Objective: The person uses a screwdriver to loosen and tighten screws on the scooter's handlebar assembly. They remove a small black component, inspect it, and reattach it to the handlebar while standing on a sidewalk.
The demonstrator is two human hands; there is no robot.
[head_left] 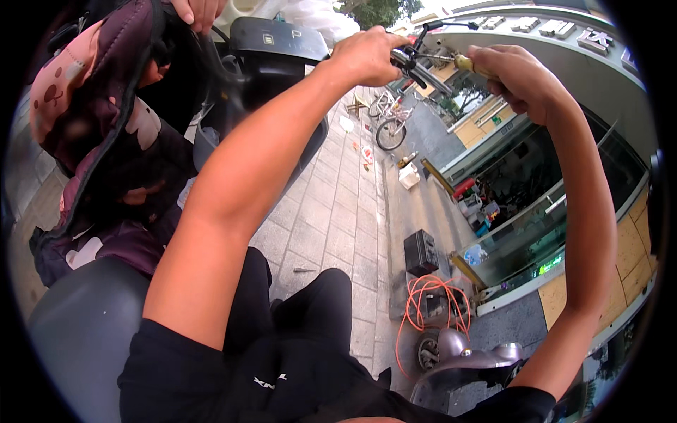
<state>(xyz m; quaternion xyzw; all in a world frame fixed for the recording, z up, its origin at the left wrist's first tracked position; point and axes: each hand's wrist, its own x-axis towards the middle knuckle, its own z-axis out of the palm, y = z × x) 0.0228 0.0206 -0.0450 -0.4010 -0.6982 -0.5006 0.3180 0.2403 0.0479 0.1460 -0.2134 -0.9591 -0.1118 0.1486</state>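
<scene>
My left hand (368, 56) is closed around the right end of a scooter's handlebar, by the black brake lever (416, 72). Raised at the upper right, my right hand (520, 81) grips a screwdriver (465, 63) by its yellowish handle. Its thin shaft points left at the handlebar fittings beside my left hand; whether the tip touches a screw is too small to tell. Left of my hands is the scooter's dark dashboard (275, 37). Another person's hand (200, 11) rests at the top left, by the other side of the handlebar.
A dark padded scooter apron (92, 92) with cartoon prints hangs at the left. A grey seat (88, 317) lies below it. On the right stand a black case (421, 252), a coiled orange hose (437, 299), another scooter (465, 374) and a glass-fronted shop. Bicycles (390, 121) stand farther off.
</scene>
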